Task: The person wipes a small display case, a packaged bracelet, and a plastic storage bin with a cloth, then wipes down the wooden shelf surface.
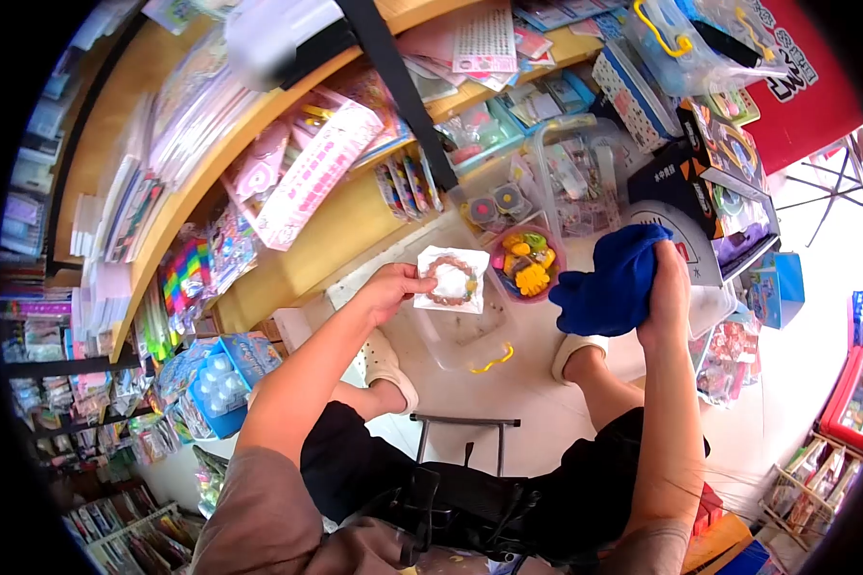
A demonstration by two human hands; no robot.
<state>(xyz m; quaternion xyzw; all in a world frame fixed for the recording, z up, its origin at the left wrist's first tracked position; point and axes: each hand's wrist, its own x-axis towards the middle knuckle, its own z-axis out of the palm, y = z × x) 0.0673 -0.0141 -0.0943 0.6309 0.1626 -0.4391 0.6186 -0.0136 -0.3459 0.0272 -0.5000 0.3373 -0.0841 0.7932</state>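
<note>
Shelves (197, 182) of pale wood, packed with stationery and small packaged goods, curve across the upper left of the frame, and a red panel (805, 77) with black-and-white lettering fills the upper right. Pale floor (489, 393) shows through the middle, with the person's shoes (386, 369) on it, one at each side of a clear plastic bin (451, 335) that has a yellow handle.

Just left of the centre, the left hand (393, 290) pinches the edge of a small clear packet (451, 280) between thumb and fingers; a reddish beaded bracelet (448, 281) lies inside it on white. The packet is held up over the bin. Right of the centre, the right hand (668, 292) grips a bunched dark-blue cloth (612, 283), fingers curled around its right side.

Between the two hands sits a pink round tub (527, 264) of yellow and orange pieces. Above it in the frame are clear boxes (577, 177) of small packaged items. A long pink-and-white box (318, 177) leans on the shelves at upper left, and a blue container (222, 383) of clear round items stands at lower left.
</note>
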